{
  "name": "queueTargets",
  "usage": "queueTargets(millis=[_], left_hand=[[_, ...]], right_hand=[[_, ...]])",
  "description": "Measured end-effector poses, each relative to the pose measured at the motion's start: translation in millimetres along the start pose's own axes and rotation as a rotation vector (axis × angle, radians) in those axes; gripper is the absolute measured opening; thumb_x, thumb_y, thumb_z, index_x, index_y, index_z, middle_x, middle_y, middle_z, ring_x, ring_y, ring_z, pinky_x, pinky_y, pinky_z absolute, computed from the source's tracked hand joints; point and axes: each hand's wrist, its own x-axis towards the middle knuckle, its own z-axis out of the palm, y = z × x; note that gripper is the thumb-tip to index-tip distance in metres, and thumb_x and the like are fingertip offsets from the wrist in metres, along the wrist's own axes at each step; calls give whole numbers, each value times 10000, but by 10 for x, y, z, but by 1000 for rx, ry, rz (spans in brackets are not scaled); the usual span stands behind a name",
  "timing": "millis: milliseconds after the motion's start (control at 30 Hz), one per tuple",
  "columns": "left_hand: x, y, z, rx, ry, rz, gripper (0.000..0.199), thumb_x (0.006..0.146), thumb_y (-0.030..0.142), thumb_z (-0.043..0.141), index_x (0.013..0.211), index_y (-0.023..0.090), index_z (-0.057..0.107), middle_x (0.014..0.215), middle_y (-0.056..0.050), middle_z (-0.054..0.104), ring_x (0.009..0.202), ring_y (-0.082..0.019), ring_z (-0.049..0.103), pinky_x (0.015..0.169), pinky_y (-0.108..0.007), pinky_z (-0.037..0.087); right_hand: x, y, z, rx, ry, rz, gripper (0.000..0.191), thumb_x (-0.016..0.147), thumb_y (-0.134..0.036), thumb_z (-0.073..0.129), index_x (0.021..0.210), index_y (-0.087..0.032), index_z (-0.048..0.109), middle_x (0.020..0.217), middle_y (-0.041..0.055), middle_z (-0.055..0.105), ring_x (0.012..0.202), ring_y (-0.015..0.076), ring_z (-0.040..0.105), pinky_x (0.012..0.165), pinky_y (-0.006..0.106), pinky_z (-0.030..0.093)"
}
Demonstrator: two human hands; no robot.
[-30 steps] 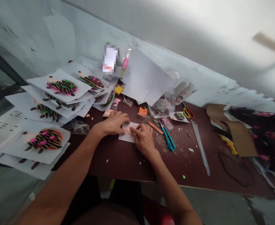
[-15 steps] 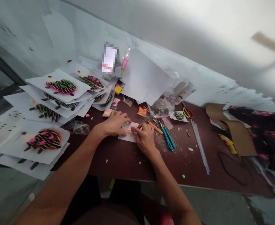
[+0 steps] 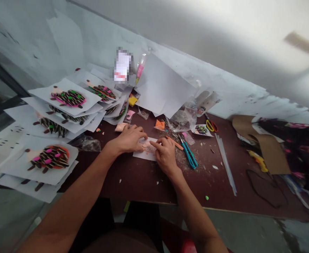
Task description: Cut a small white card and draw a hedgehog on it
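Note:
A small white paper card [image 3: 141, 155] with an orange printed outline lies on the dark table before me. Flattened peach-coloured clay [image 3: 146, 144] covers part of that outline. My left hand [image 3: 130, 139] rests palm down over the card's left side, its fingers open and their tips against the paper. From the right, my right hand [image 3: 166, 154] reaches in with the index finger stretched onto the clay's edge. Its other fingers are bent, and nothing shows in its grip. Behind my left hand sits a packet of peach clay [image 3: 121, 127], partly covered by the fingers.
Stacked sheets with hedgehog pictures [image 3: 67, 98] crowd the left. To the right lie a teal-handled cutting tool [image 3: 189, 156], an orange stick [image 3: 175, 143], scissors [image 3: 211, 125], clear glue sticks [image 3: 226, 163] and a yellow glue gun [image 3: 258, 161]. Orange clay [image 3: 159, 124] sits behind the card.
My right hand has shifted slightly right, and its index finger now stretches out from the bent fingers. More of the clay and card shows. My left hand has stayed in place.

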Motion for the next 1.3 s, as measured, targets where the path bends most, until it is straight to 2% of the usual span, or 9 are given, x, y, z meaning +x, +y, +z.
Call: queueTargets(millis=[100,267,500,633,733,833,1167,1300], left_hand=[[2,-3,6,-6,5,0,355,748,355,666,1088,255,678,1169,-66,604,1104,-302,487,1018,-481,289],[10,-26,23,-1,3,12,372,738,367,668,1096,266,674,1173,-59,601,1102,-300,488,1020,-477,295],[9,-51,11,-16,-18,15,423,727,347,671,1139,250,686,1181,-62,593,1121,-305,484,1011,-469,301],[7,-57,3,-21,-19,24,424,724,346,676,1138,251,689,1184,-57,594,1113,-298,489,1013,-457,297],[4,-61,2,-18,-18,27,403,731,345,672,1126,268,691,1178,-53,597,1100,-291,490,1001,-448,302],[2,-64,2,-16,-18,34,397,729,334,671,1122,281,690,1171,-46,599,1096,-285,488,993,-432,304],[9,-84,9,-16,-37,35,437,728,323,663,1159,254,685,1181,-50,591,1108,-283,483,995,-429,295],[13,-93,17,-6,-33,41,418,726,332,663,1137,262,693,1181,-49,594,1109,-284,483,995,-425,295]], right_hand=[[-4,-3,0,-18,19,-15,405,875,-59,524,1144,-285,725,992,55,591,929,201,473,904,375,299],[-16,-76,-11,-123,-52,-67,322,932,-139,530,1132,-310,716,1025,57,585,916,206,443,874,372,277],[-31,-161,-59,-205,-88,-145,245,951,-184,506,1100,-225,697,1048,85,608,931,228,442,935,399,268],[-51,-152,-48,-158,-56,-135,274,930,-141,510,1089,-247,706,1035,68,618,927,218,455,932,389,275],[-63,-147,-25,-84,-9,-88,354,893,-103,527,1150,-275,699,1072,62,610,940,210,460,919,378,281],[-62,-163,-7,-63,-21,-83,402,884,-95,532,1203,-284,686,1085,70,601,967,218,456,911,375,280],[-38,-206,-3,-52,-79,-138,319,911,-130,529,1138,-270,705,1022,69,597,934,218,449,906,381,275],[-58,-186,15,17,-18,-57,335,876,-98,540,1127,-250,702,1004,61,582,936,211,463,892,362,294]])
